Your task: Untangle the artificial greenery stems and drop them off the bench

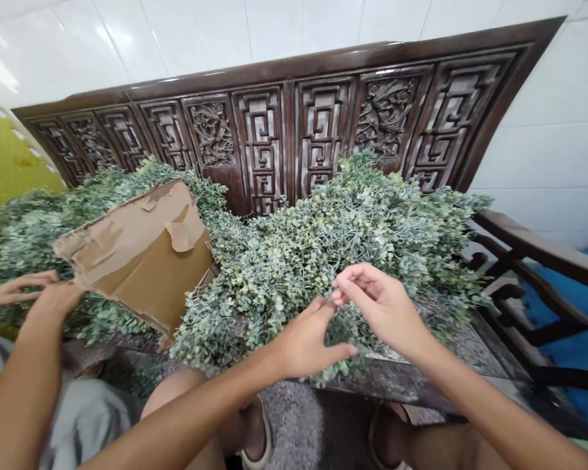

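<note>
A big heap of artificial greenery, with small pale green leaves on thin stems, lies before me on a wooden bench. At its front edge is my left hand, thumb stretched away from the bent fingers, whose tips reach to the leaves and close to my other hand. Just right of it, over the leaves, my right hand has its fingers curled and its thumb against them. Whatever lies between those fingertips is too small to make out. A few leafy sprigs show between and below my hands.
A torn cardboard piece stands among the greenery on the left. Another person's hands are beside it. Behind rises the carved bench back; an armrest and something blue are at right.
</note>
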Available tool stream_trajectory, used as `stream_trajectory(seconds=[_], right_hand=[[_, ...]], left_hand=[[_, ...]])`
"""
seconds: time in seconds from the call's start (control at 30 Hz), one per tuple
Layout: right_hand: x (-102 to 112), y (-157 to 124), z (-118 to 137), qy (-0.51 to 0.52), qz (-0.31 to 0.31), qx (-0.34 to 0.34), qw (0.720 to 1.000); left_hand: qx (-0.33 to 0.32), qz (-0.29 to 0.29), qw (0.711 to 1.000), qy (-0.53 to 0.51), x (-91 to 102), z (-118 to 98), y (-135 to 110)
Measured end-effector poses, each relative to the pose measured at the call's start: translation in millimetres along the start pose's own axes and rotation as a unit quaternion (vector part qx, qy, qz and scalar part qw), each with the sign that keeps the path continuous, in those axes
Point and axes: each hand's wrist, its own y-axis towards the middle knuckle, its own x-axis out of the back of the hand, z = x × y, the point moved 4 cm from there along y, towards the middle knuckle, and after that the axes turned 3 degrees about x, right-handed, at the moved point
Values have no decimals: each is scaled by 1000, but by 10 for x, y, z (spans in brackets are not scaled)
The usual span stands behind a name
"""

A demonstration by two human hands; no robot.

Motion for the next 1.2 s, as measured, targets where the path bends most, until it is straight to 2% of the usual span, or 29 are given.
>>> stream_trajectory(seconds=[0.1, 0.2, 0.27, 0.33, 0.47, 0.6, 0.67, 0.73, 0.83, 0.9, 1.03, 1.2], right_hand=[[33, -20, 26, -10, -21, 17, 1000], [104, -26, 0, -16, -35, 39, 999], [152, -23, -24, -49, -18, 54, 997], [165, -27, -48, -121, 41, 64, 990], [95, -90, -104, -238, 182, 73, 951], [-50, -161, -116, -267, 242, 100, 927], [-101, -166, -111, -258, 241, 100, 930], [-105, -145, -107, -241, 213, 84, 943], [-66, -111, -119, -217, 167, 46, 961], [-46, -103, -128, -197, 150, 33, 968], [-24, -114, -123, -153, 130, 20, 979], [-15, -133, -30, -189, 202, 33, 960]], left_hand=[[28, -47, 998, -13, -4, 70, 56], [27, -64, 996, -59, 146, 79, 73], [32, -79, 990, -114, 247, 65, 54], [54, -88, 977, -187, 308, 58, 24], [80, -119, 941, -307, 370, 35, -28], [65, -162, 921, -349, 458, 18, -28], [69, -177, 907, -376, 502, 34, -18], [91, -180, 889, -412, 525, 58, -19], [140, -157, 871, -444, 499, 77, -48], [154, -127, 883, -425, 461, 70, -68], [165, -77, 931, -315, 409, 59, -75], [198, 16, 953, -230, 351, 62, -79]])
